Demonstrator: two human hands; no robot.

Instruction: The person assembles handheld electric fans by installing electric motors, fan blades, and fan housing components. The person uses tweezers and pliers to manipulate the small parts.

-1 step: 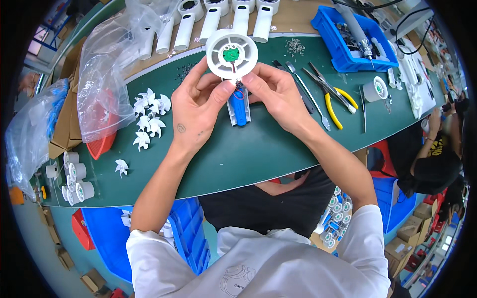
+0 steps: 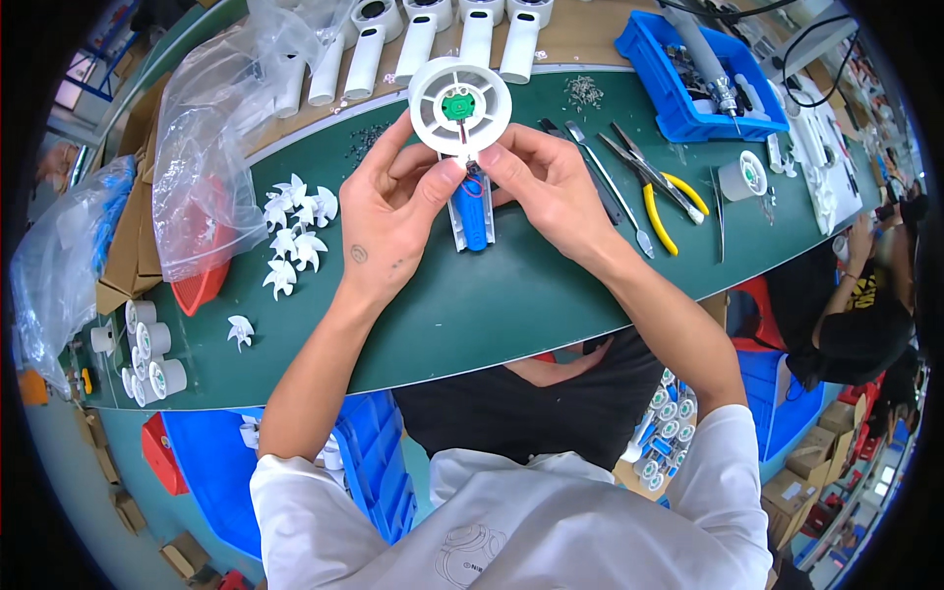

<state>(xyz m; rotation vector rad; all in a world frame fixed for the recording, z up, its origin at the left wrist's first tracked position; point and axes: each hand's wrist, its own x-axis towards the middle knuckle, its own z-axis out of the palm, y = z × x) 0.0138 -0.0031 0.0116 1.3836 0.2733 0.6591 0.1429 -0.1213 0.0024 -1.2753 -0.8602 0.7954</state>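
A: Where is the white fan body (image 2: 460,106)?

B: Held up over the green table (image 2: 492,295), just past its middle. Its round head, with a small green board at the centre, sits at the far end; the handle with a blue cell (image 2: 473,216) in it runs back toward the person, so the long axis goes far to near.

A: And the hands?

B: Left hand (image 2: 383,211) is curled on the fan body's left side, thumb at the neck below the round head. Right hand (image 2: 551,182) pinches the same neck from the right, fingers bent.

A: What lies around the fan body?

B: White fan blades (image 2: 295,231) to its left, yellow-handled pliers (image 2: 659,192) to its right, a row of white handles (image 2: 423,39) beyond it, a blue bin (image 2: 688,98) further right
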